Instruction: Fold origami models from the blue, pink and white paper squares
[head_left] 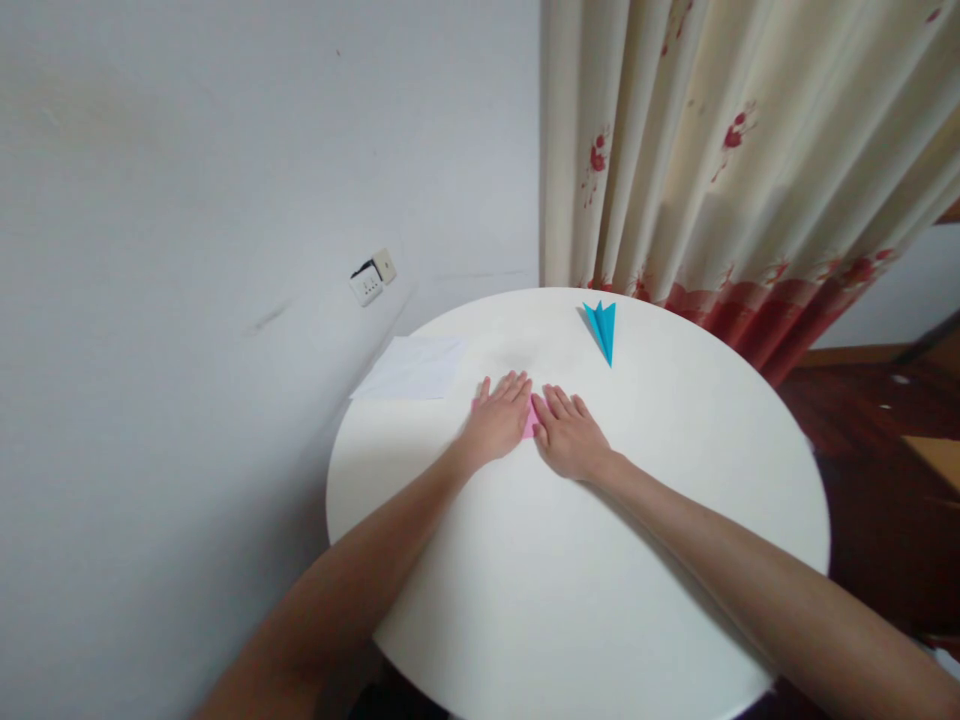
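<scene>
On the round white worktop (570, 580), the left hand (499, 420) and the right hand (571, 435) lie flat and open, palms down, side by side, fingers spread and gripping nothing. Both press on a pink paper (530, 420), mostly hidden beneath them, showing only between the hands and at the left hand's edge. Farther left lies a white sheet (412, 367); beyond the hands, well apart, rests a blue paper plane (603, 326), near the curtain (735, 170).

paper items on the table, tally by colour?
Pink paper, under both hands: 1
Blue paper plane: 1
White sheet: 1
Total: 3
</scene>
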